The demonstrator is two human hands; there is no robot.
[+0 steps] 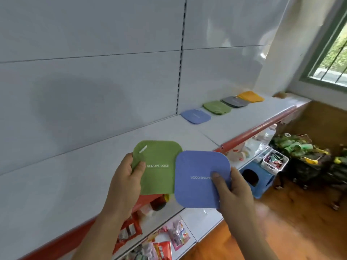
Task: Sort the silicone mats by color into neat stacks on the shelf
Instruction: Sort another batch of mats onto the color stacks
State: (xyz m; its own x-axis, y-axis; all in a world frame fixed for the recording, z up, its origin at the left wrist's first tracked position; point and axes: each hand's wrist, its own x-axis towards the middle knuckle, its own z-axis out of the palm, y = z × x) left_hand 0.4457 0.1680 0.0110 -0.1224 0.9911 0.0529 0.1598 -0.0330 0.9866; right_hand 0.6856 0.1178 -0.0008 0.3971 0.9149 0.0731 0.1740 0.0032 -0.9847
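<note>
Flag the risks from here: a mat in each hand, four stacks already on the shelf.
1. The blue mat in the right hand overlaps the green mat in the left hand; they may cling together.
2. The blue stack and green stack sit close together, so a careless placement could straddle both.

Bright daylight enters from the window (334, 53) at far right. A soft shadow falls on the panel (75, 102). Edges bend and blur.

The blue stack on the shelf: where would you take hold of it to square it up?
The blue stack lies flat near the back panel, so pinch its front corner from the open shelf edge; the green stack sits close on its right.
</note>
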